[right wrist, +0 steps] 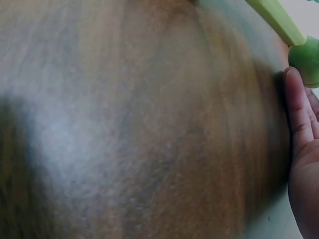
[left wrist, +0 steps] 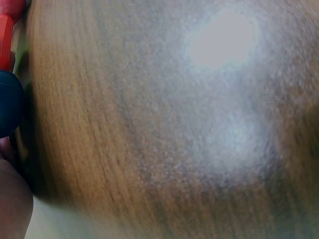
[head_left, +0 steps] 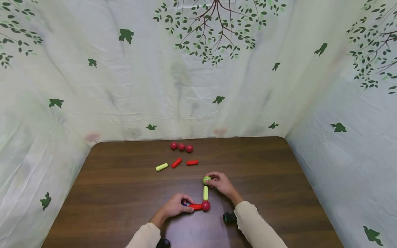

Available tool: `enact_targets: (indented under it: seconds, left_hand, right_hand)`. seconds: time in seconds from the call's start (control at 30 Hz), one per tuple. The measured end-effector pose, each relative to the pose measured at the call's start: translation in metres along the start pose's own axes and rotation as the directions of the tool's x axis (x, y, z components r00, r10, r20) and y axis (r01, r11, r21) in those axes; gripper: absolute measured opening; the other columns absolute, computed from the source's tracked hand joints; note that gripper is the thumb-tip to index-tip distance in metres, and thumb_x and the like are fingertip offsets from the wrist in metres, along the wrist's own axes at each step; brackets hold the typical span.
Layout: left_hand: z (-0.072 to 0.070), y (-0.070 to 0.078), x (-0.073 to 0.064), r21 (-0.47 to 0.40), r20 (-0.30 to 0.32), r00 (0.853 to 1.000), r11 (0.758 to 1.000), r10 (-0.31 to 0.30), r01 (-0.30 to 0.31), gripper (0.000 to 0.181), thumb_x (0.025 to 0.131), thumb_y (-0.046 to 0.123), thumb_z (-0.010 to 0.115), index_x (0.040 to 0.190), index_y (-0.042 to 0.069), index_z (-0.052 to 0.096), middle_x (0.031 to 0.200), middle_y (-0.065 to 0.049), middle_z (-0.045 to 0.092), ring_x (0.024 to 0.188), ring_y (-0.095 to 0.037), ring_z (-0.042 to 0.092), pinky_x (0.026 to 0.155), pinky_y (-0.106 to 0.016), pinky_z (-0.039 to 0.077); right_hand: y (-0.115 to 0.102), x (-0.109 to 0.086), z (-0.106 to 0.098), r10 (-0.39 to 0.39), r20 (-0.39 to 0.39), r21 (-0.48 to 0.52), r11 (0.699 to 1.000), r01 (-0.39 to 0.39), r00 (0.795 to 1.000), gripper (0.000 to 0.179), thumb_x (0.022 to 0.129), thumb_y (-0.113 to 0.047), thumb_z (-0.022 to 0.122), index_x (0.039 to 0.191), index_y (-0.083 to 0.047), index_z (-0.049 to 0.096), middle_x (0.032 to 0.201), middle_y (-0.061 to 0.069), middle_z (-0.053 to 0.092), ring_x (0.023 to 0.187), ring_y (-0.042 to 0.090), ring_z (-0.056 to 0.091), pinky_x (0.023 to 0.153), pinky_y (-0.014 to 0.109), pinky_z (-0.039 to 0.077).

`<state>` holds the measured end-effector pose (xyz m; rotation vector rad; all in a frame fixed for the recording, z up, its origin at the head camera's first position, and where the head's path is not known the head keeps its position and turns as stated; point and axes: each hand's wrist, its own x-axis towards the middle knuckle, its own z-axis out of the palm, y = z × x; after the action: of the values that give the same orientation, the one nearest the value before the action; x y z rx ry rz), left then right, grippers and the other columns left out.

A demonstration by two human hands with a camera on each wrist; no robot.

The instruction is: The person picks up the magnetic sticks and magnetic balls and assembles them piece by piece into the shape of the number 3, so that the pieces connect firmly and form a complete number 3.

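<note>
My left hand (head_left: 173, 207) grips a blue ball (left wrist: 10, 103), mostly hidden by the fingers in the head view. From that ball a red rod (head_left: 195, 207) runs right to a red ball (head_left: 205, 206). A pale yellow-green rod (head_left: 206, 193) extends from the red ball toward the far side of the table. At its far end is a green ball (head_left: 206, 179), pinched between the thumb and fingers of my right hand (head_left: 221, 184). The right wrist view shows the rod's end (right wrist: 279, 22) meeting this ball, with fingertips against it.
Beyond the hands on the brown table (head_left: 124, 193) lie a yellow-green rod (head_left: 162, 167) and two red rods, one slanted (head_left: 176, 163) and one level (head_left: 192, 162). Three red balls (head_left: 181, 147) form a row near the far edge. A patterned white cloth (head_left: 186, 86) hangs behind.
</note>
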<state>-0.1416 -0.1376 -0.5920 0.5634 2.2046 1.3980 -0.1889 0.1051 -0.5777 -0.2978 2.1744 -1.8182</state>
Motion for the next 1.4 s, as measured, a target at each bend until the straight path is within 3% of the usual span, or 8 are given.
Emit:
enact_targets:
  seconds: [0.2, 0.53, 0.7, 0.87, 1.1, 1.2, 1.4]
  left_hand:
    - [0.0, -0.001, -0.001, -0.001, -0.005, 1.0, 1.0, -0.016, 0.016, 0.019, 0.078, 0.01, 0.078, 0.095, 0.003, 0.074, 0.073, 0.003, 0.056, 0.069, -0.007, 0.047, 0.063, -0.022, 0.037]
    - [0.0, -0.002, -0.001, -0.024, -0.01, 1.0, 1.0, -0.016, 0.016, 0.019, 0.078, 0.01, 0.078, 0.095, 0.004, 0.074, 0.072, 0.002, 0.056, 0.069, -0.008, 0.047, 0.063, -0.023, 0.037]
    - [0.0, -0.004, 0.001, -0.006, -0.012, 1.0, 1.0, -0.016, 0.016, 0.019, 0.078, 0.01, 0.078, 0.096, 0.003, 0.074, 0.072, 0.003, 0.056, 0.069, -0.006, 0.047, 0.063, -0.021, 0.037]
    - [0.0, -0.004, 0.0, -0.024, -0.019, 1.0, 0.999, -0.023, 0.022, 0.019, 0.079, 0.008, 0.077, 0.097, 0.003, 0.074, 0.075, 0.001, 0.059, 0.071, -0.008, 0.047, 0.064, -0.022, 0.036]
    - [-0.001, -0.002, -0.001, 0.002, -0.017, 1.0, 1.0, -0.015, 0.015, 0.019, 0.078, 0.009, 0.078, 0.096, 0.004, 0.075, 0.077, 0.0, 0.062, 0.076, -0.011, 0.048, 0.068, -0.024, 0.037]
    - [-0.001, -0.001, -0.001, 0.003, -0.007, 1.0, 1.0, -0.014, 0.014, 0.019, 0.078, 0.01, 0.078, 0.096, 0.004, 0.075, 0.076, 0.002, 0.061, 0.074, -0.009, 0.048, 0.067, -0.023, 0.037]
    - [-0.003, 0.001, 0.001, 0.005, 0.008, 1.0, 1.0, -0.017, 0.017, 0.019, 0.077, 0.01, 0.078, 0.095, 0.004, 0.074, 0.074, 0.003, 0.061, 0.069, -0.006, 0.048, 0.062, -0.021, 0.038]
  right_hand:
    - [0.026, 0.009, 0.0, -0.003, -0.003, -0.012, 1.0, 0.003, 1.0, 0.027, 0.087, -0.004, 0.069, 0.111, 0.009, 0.064, 0.085, 0.012, 0.068, 0.066, 0.017, 0.059, 0.064, 0.03, 0.052]
    - [0.029, 0.01, -0.002, -0.008, 0.032, -0.045, 0.999, 0.009, 0.999, 0.031, 0.087, -0.009, 0.07, 0.114, 0.006, 0.064, 0.087, 0.008, 0.068, 0.067, 0.012, 0.057, 0.064, 0.026, 0.05]
    - [0.016, 0.005, -0.002, -0.015, 0.042, -0.048, 0.999, 0.017, 0.999, 0.03, 0.087, -0.003, 0.068, 0.114, 0.009, 0.063, 0.085, 0.012, 0.067, 0.068, 0.016, 0.057, 0.062, 0.026, 0.049]
    - [-0.006, -0.005, -0.001, -0.026, 0.061, -0.107, 0.994, 0.032, 0.998, 0.032, 0.086, -0.002, 0.068, 0.114, 0.011, 0.062, 0.078, 0.012, 0.061, 0.066, 0.011, 0.052, 0.058, 0.021, 0.042]
    - [-0.013, -0.006, 0.0, -0.031, 0.085, -0.154, 0.987, 0.044, 0.996, 0.032, 0.086, -0.003, 0.069, 0.114, 0.009, 0.063, 0.082, 0.013, 0.061, 0.067, 0.012, 0.051, 0.058, 0.02, 0.041]
    - [-0.011, -0.004, 0.0, -0.027, 0.09, -0.168, 0.985, 0.042, 0.996, 0.031, 0.086, -0.004, 0.069, 0.115, 0.008, 0.063, 0.081, 0.011, 0.06, 0.068, 0.013, 0.05, 0.057, 0.02, 0.04]
    - [0.017, 0.006, 0.001, -0.04, 0.064, -0.172, 0.984, 0.051, 0.997, 0.031, 0.086, -0.005, 0.07, 0.114, 0.006, 0.065, 0.079, 0.007, 0.06, 0.066, 0.012, 0.049, 0.056, 0.021, 0.039]
